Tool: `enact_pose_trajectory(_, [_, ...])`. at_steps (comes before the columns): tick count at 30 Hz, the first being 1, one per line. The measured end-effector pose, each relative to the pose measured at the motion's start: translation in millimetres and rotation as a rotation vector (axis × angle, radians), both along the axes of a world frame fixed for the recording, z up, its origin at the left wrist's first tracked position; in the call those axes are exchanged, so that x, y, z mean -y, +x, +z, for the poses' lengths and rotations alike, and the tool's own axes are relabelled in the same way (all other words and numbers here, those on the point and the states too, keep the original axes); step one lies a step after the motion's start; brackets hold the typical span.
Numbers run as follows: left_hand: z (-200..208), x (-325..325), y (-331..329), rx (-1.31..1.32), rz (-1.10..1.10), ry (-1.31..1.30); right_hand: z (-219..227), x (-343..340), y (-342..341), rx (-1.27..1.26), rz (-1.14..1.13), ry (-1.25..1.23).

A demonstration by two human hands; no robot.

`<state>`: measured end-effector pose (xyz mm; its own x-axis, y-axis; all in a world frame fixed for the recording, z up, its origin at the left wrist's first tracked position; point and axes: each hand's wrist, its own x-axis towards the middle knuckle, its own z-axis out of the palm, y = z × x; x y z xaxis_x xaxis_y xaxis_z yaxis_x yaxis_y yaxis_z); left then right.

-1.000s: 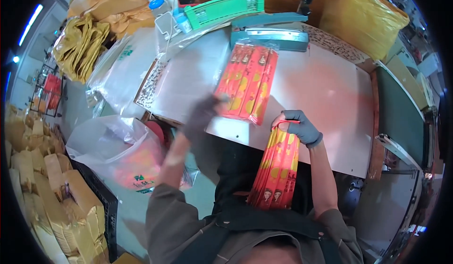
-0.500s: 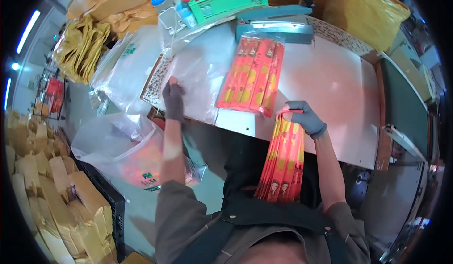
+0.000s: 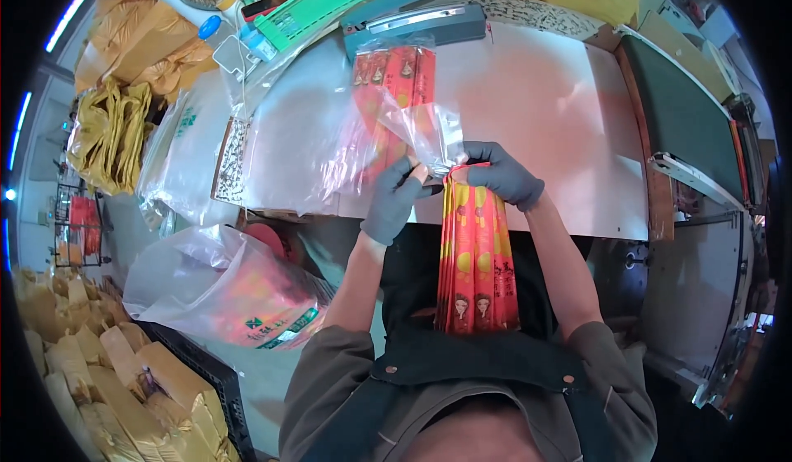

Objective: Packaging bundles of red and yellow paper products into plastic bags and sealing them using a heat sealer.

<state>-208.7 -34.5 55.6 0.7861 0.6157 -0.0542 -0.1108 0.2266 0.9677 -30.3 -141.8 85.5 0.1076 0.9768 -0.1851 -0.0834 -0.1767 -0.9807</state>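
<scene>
My right hand (image 3: 505,178), in a grey glove, grips the top end of a bundle of long red-and-yellow packets (image 3: 477,256), which hangs down in front of my apron. A clear plastic bag (image 3: 437,129) stands crumpled just above that end. My left hand (image 3: 393,203), gloved with bare fingertips showing, pinches the bag's edge near the bundle's top. Behind the bag, a wrapped pack of the same red packets (image 3: 417,70) lies on the white tabletop (image 3: 544,132). The bag's film covers the lower part of that pack.
A blue-grey bag sealer (image 3: 437,26) and a green basket (image 3: 322,4) stand at the back. Stacked clear bags (image 3: 194,144) lie to the left. Below them sits a big translucent sack (image 3: 206,272) with red contents, beside brown parcels (image 3: 124,379).
My left hand has come right from the tabletop with a clear bag and now meets my right hand. The bundle stays in my right hand. The view has shifted.
</scene>
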Motion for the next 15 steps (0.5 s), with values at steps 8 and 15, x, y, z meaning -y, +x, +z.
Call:
enact_pose_trajectory(8, [1.8, -8.0, 28.2, 0.383, 0.163, -0.531, -17.5, 22.5, 20.7, -0.103, -0.050, 0.091])
enact_pose_trajectory(15, [8.1, 13.9, 37.9, 0.077, 0.116, 0.164, -13.9, 25.0, 20.9, -0.058, -0.086, 0.069])
